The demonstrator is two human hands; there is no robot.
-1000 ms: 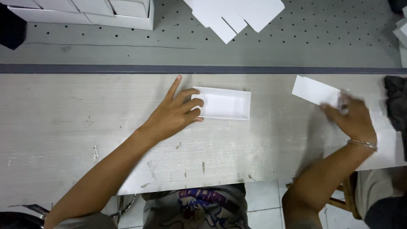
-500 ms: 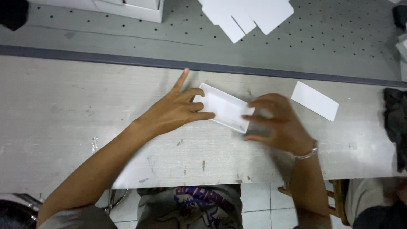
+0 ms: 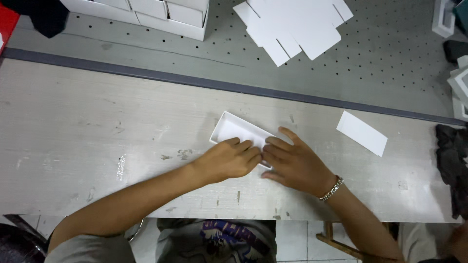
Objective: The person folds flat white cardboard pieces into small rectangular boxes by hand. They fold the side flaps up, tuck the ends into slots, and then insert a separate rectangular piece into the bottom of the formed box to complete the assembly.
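A shallow white cardboard tray [image 3: 234, 130] lies tilted on the pale worn tabletop [image 3: 97, 141], near its middle. My left hand [image 3: 230, 158] rests on the tray's near edge, fingers curled over it. My right hand [image 3: 292, 160], with a metal bracelet on the wrist, presses the tray's right end, its fingertips meeting those of the left. A flat white card [image 3: 361, 133] lies apart on the table to the right.
Several flat white die-cut blanks [image 3: 292, 24] lie on the grey perforated surface behind. White open boxes [image 3: 165, 12] stand at the back left. Dark cloth [image 3: 453, 165] sits at the right edge; a grey strip [image 3: 146, 75] divides the two surfaces.
My right hand left the white card on the right and came over to the tray. The tray has turned slanted and shifted nearer. Both hands now meet on it.
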